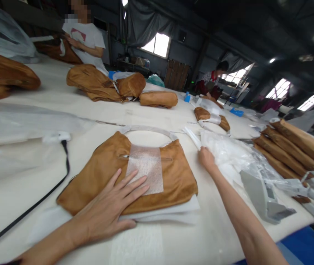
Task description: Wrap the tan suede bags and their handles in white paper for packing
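A brown handbag (179,169) lies flat on the white table in front of me. A translucent white sheet (148,167) wraps its middle, beside a zip, and its handle (150,129) is covered in pale wrapping. My left hand (118,195) rests on the bag's lower front, fingers spread over leather and sheet. Thin white sheets (170,217) stick out under the bag's lower edge. To the right of the bag, my right hand (207,159) has its fingers closed at the near end of a narrow white strip (192,137). The fingertips are partly hidden.
Clear plastic bags (229,151) and a grey tape dispenser-like holder (264,195) lie at right, near stacked brown bags (295,147). More brown bags (93,82) sit across the table. A black cord (49,193) runs along the left. Two people (86,38) stand beyond.
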Demonstrator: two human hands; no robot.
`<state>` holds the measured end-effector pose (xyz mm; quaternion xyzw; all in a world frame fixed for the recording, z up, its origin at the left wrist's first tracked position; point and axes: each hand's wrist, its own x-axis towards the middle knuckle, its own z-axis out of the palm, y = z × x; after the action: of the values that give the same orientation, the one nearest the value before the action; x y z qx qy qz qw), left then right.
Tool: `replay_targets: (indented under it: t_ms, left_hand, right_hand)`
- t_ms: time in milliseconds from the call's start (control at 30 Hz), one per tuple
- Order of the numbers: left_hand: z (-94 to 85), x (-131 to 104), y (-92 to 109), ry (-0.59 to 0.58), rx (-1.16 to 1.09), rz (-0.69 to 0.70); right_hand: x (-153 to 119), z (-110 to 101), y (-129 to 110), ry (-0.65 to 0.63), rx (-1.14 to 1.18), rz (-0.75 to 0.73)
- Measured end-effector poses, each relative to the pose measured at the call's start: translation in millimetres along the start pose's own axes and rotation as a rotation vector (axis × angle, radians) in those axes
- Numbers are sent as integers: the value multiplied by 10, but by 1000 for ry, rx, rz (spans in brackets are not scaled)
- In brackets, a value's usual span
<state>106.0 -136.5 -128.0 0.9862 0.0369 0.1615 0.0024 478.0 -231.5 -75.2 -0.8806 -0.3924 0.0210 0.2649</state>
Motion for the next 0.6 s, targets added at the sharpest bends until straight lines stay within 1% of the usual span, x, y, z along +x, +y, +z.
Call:
replay_targets:
  t_ms: [133,200,267,367,433,533,600]
  left_hand:
    - [-19,22,24,-98,-117,-56]
    - [-42,34,32,-118,-157,-63]
    - [-70,45,34,-127,-187,-68]
    - [-109,56,28,-155,-220,-71]
    - [-125,63,24,-175,-241,-78]
    - [-141,76,26,-203,-264,-98]
    - [-153,87,34,-219,-274,-107]
  right_hand:
    - [40,115,177,-5,-50,105]
    - [99,103,197,-3,-55,125]
    - [179,43,172,10,-51,128]
    - [235,-116,86,49,-20,109]
    - [167,-260,27,84,29,84]
    - [-108,-522,-20,114,139,66]
    - [-358,-708,-20,107,353,90]
